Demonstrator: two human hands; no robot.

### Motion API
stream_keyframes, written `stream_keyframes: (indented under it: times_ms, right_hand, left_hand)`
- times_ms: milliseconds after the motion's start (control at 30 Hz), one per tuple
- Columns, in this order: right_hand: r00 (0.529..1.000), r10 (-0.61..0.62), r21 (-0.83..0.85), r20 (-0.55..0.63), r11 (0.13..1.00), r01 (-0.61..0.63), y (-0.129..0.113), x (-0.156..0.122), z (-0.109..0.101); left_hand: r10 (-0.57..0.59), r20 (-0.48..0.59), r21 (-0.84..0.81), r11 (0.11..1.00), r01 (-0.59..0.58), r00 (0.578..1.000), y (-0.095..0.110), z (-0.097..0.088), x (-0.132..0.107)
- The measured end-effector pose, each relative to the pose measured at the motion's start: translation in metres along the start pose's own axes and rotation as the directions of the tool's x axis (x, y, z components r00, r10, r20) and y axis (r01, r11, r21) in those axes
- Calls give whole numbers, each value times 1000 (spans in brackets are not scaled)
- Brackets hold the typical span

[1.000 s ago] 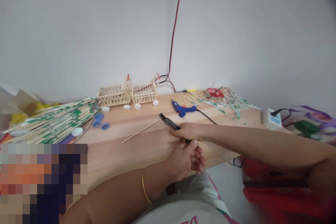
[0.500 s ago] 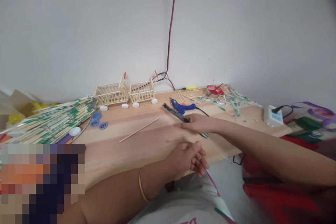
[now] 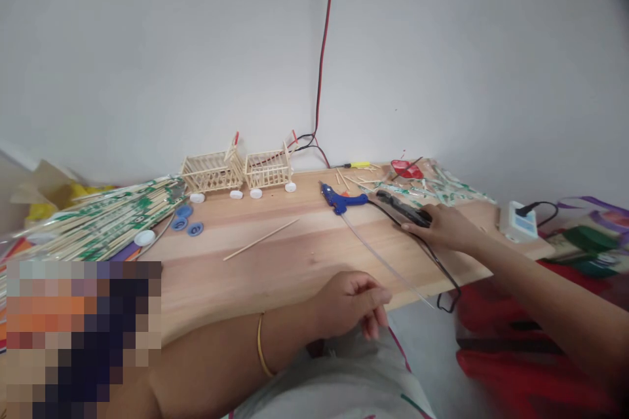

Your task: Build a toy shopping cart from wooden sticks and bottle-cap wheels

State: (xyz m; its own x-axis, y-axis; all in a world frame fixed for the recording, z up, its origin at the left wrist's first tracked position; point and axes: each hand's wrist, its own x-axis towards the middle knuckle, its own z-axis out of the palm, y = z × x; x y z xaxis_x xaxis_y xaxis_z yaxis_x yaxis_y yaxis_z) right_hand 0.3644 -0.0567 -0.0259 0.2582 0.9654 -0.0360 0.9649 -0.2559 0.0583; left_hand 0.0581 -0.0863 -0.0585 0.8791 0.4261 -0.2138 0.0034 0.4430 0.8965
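Black, elongated hand tool is gripped by the right hand at the right part of the pale wooden table, just right of the blue plastic glue gun; whether it touches the wood cannot be told. A long translucent rod runs from the gun past the near edge. There, the left hand is loosely curled, how far closed unclear. Farther left lie a slim wooden stick and round blue caps, the latter near two wheeled stick-built carts.
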Motion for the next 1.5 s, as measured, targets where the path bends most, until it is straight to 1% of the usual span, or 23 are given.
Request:
stream_keyframes:
  times_ms: [67, 133, 200, 267, 333, 400, 467, 500, 567, 667, 733, 800, 867, 933, 1000, 1067, 1133, 1200, 1267, 1333, 1367, 1433, 1500]
  right_hand:
    - [1000, 18, 14, -5, 1000, -18, 7, 0, 10]
    - [1000, 20, 70, 14, 997, -21, 12, 1, 16]
    - [999, 18, 107, 42, 994, -22, 13, 3, 18]
    - [999, 27, 94, 44, 995, -31, 13, 4, 18]
    - [999, 44, 71, 5, 997, -44, 12, 2, 16]
    - [997, 57, 85, -50, 995, -53, 9, 0, 13]
    - [993, 67, 141, -98, 989, -53, 5, -4, 9]
    - [991, 66, 180, -116, 983, -44, 2, -6, 6]
    - [988, 38, 249, -152, 969, 1, -5, -8, 0]
    - [968, -92, 259, -233, 954, 153, -24, -12, -12]
    - [943, -207, 210, -262, 941, 266, -42, -16, -19]
    - [914, -331, 159, -234, 914, 372, -63, -21, -25]
    - [881, -424, 126, -212, 882, 455, -86, -26, -26]
    - [848, -493, 114, -194, 847, 519, -109, -30, -24]
    - [825, -538, 108, -173, 822, 559, -129, -31, -18]
    - [817, -561, 128, -137, 807, 576, -146, -30, -12]
    - [792, -602, 172, -100, 773, 610, -158, -26, -7]
    - [755, -648, 227, -101, 724, 651, -168, -20, -8]
    - [751, -642, 317, -157, 687, 654, -179, -13, -14]
    - [778, -574, 477, -255, 626, 617, -192, -5, -25]
    - [793, -531, 580, -299, 559, 593, -199, -2, -31]
    - [818, -486, 789, -309, 349, 506, -213, 4, -40]
    - [825, -500, 904, -265, 170, 393, -225, 7, -44]
  left_hand:
    - [52, -40, 158, 986, -45, 998, 3, 0, -3]
    - [163, -90, 381, 917, -117, 983, 13, -4, -5]
    - [312, -129, 614, 770, -172, 941, 29, -13, -8]
    - [413, -161, 761, 630, -153, 896, 49, -31, -13]
    - [496, -211, 887, 459, -48, 842, 69, -56, -22]
    - [537, -309, 942, 290, 172, 785, 83, -83, -35]
    - [493, -411, 908, 140, 396, 767, 90, -107, -52]
    - [463, -478, 865, 97, 493, 747, 91, -116, -60]
    - [396, -553, 812, 60, 580, 733, 89, -127, -72]
    - [345, -610, 785, 138, 604, 713, 87, -130, -78]
    - [371, -620, 779, 187, 598, 692, 87, -129, -76]
    - [412, -631, 776, 323, 542, 657, 88, -127, -72]
    - [410, -641, 732, 582, 355, 649, 89, -125, -68]
    - [379, -632, 571, 817, 76, 676, 91, -121, -66]
    - [355, -612, 384, 915, -127, 707, 91, -117, -65]
    - [340, -602, 230, 940, -251, 723, 91, -114, -65]
    - [328, -585, 123, 940, -318, 742, 90, -112, -64]
    - [319, -583, 75, 937, -342, 747, 87, -111, -62]
    - [323, -610, 99, 937, -335, 723, 85, -110, -60]
    - [364, -655, 218, 930, -296, 662, 82, -108, -57]
    - [407, -666, 318, 913, -256, 625, 81, -106, -56]
    - [524, -636, 551, 823, -143, 567, 79, -101, -54]
    - [623, -567, 724, 689, -35, 539, 79, -96, -55]
